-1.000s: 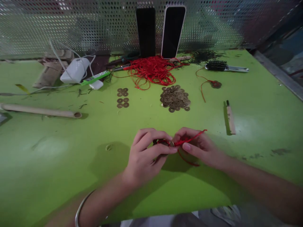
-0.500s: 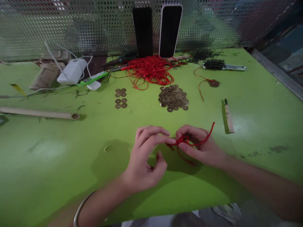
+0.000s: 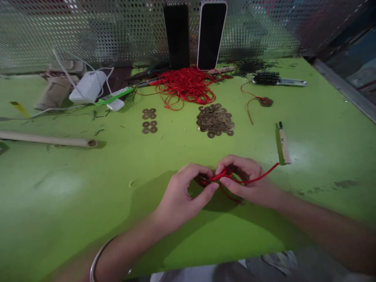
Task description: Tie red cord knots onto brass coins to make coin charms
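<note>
A knotted red cord (image 3: 219, 177) is held low over the green table, between my two hands. My right hand (image 3: 252, 182) pinches its right part between thumb and fingers, and one loose end trails off to the right past the wrist. At the cord's left end, my left hand (image 3: 179, 194) closes thumb and fingertips on it. Something dark and round, perhaps coins, shows under the left fingers, mostly hidden. A second cord end hangs below the right thumb. Beyond the hands lies a pile of holed brass coins (image 3: 216, 121).
Two small coin groups (image 3: 149, 127) lie left of the pile. Behind are a heap of red cord (image 3: 188, 84) and two upright phones (image 3: 212, 37). A wooden-handled tool (image 3: 284, 145), a hairbrush (image 3: 266, 78) and a corded coin ornament (image 3: 266, 102) sit right; a tube (image 3: 47, 138) lies left.
My left hand has gone from spread fingers to a closed grip on the cord's left end. The loose right end now reaches farther right and lower. The right hand stays nearly in place.
</note>
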`<state>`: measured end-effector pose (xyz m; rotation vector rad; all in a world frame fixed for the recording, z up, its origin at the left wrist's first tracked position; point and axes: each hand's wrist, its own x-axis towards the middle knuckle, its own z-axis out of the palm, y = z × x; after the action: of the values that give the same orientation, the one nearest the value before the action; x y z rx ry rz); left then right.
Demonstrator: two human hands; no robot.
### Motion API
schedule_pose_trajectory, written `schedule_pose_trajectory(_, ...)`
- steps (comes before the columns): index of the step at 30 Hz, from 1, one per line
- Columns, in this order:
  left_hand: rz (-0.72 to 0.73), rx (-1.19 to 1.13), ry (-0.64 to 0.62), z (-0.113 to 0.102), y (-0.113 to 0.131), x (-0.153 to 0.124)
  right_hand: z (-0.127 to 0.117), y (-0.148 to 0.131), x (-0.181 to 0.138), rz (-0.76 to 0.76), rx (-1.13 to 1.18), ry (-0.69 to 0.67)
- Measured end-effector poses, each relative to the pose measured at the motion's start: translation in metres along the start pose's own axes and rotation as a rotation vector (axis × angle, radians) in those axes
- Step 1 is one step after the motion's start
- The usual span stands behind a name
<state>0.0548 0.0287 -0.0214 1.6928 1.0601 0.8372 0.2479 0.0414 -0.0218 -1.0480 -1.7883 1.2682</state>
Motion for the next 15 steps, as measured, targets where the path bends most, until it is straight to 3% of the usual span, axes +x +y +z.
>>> schedule_pose_trajectory(15,-0.087,-0.143,-0.009,-0.0008,0.0008,0.0023,0.0005,0.0006,-0.0001,0.037,0.025,-0.01)
